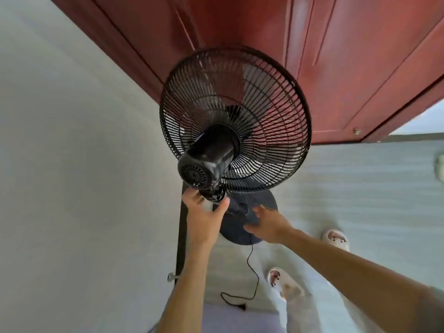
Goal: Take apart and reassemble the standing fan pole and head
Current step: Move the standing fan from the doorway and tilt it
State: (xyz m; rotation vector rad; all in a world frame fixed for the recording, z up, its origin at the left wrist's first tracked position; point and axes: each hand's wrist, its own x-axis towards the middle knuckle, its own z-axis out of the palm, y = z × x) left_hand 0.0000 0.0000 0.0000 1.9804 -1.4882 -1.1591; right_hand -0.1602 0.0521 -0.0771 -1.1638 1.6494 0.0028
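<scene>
Though within left hand [204, 218], neck [215, 196] half-hidden

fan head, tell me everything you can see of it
The fan head is black: a round ribbed grille with blades inside, and a glossy plastic motor housing with a vented rear cap. It is seen from behind. The left hand grips its neck joint; the right hand is open, not touching.

Red wooden cabinet [336, 56], pale wall [72, 140], grey floor [360, 188]
</scene>
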